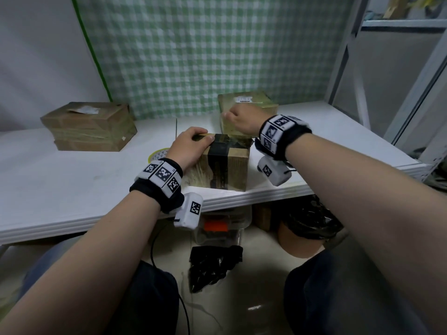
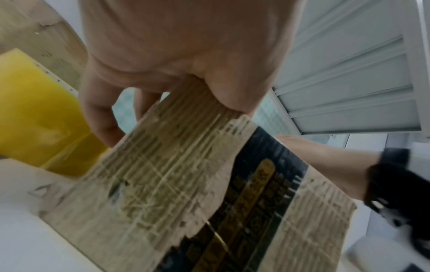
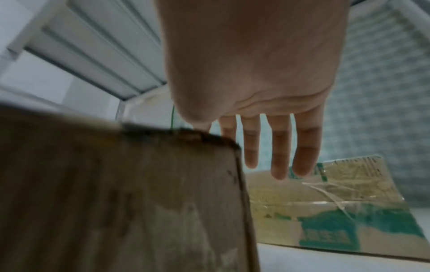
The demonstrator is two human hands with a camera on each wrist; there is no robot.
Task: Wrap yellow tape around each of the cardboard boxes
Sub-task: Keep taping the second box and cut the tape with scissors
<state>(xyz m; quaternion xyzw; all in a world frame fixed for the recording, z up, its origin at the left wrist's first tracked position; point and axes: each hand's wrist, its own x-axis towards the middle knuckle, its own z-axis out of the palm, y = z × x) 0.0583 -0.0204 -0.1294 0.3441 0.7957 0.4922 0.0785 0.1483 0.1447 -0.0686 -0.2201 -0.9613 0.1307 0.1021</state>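
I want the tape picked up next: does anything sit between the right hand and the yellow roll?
Yes. The front box, gripped on top by the left hand, lies between the right hand and the tape roll. The roll sits just left of that box, with nothing visible between it and the left hand.

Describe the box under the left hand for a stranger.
On the white table, look to the middle of the near edge. The small box there, gripped by the left hand, bears a black band, unlike the flat box left and the glossy box behind.
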